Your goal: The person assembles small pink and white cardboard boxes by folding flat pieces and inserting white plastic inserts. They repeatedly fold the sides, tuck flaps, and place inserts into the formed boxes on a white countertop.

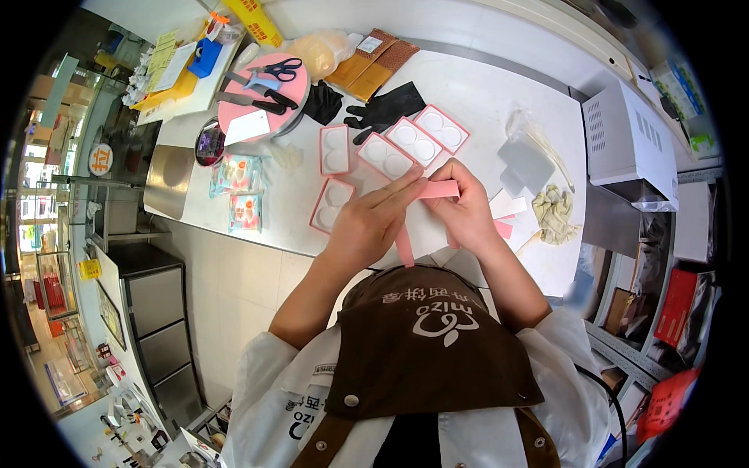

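Close to my body, above the table's near edge, both hands are closed on a pink cardboard piece [441, 189] with folded strips sticking out. My left hand [374, 214] presses on it from the left, fingers stretched together across its top. From the right, my right hand [466, 204] grips it, thumb and fingers around a strip. My hands cover most of the piece. Just beyond them lie several pink-edged boxes with white two-circle inserts, among them one box [388, 157] right by my left fingertips and another [334, 204] beside my left wrist.
Flat white and pink card pieces [505, 206], a crumpled cloth [555, 216] and clear plastic sheets [524, 165] lie right. Farther back are black gloves [390, 108] and a brown padded envelope [370, 64]. A pink turntable [234, 117] at left bears knives and scissors [283, 70].
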The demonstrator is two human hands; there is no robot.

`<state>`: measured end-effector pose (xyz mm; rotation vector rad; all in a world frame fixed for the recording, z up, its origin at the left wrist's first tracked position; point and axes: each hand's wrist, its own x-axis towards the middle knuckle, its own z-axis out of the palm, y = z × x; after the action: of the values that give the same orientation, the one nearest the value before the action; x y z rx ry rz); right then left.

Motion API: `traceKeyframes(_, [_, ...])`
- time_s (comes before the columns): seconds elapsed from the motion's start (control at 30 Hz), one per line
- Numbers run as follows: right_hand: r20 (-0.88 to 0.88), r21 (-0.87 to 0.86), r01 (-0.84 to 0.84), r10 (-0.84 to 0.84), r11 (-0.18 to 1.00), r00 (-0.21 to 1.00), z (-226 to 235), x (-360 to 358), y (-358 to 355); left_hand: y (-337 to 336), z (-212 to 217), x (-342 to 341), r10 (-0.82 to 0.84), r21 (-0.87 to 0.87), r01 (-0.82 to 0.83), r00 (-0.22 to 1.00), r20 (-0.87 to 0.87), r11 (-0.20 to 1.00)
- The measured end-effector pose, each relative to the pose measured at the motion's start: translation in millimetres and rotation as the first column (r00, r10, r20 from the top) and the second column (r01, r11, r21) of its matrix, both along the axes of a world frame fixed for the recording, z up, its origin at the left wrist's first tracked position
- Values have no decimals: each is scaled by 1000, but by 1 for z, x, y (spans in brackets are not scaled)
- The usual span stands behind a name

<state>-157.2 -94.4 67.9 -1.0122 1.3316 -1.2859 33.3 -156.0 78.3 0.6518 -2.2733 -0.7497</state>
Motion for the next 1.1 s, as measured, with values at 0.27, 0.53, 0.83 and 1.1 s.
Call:
traceKeyframes(0.27, [-18,-70,-22,21,997,1000,-8,0,-3,1,-12,-1,122,-239,-113,992,24,964])
traceKeyframes(0.53, [44,-16,9,-8,1000,999,-5,2,-2,2,-18,-12,127,-294,-162,983,-134,942])
traceKeyframes(0.83, [-318,-106,-65,28,992,948,-17,4,5,4,-3,-7,133,551,-5,972,-192,835])
traceKeyframes(1.1, [-114,-522,280,-392,806,913,-19,25,2,10,-16,0,428,286,-374,890,-159,882])
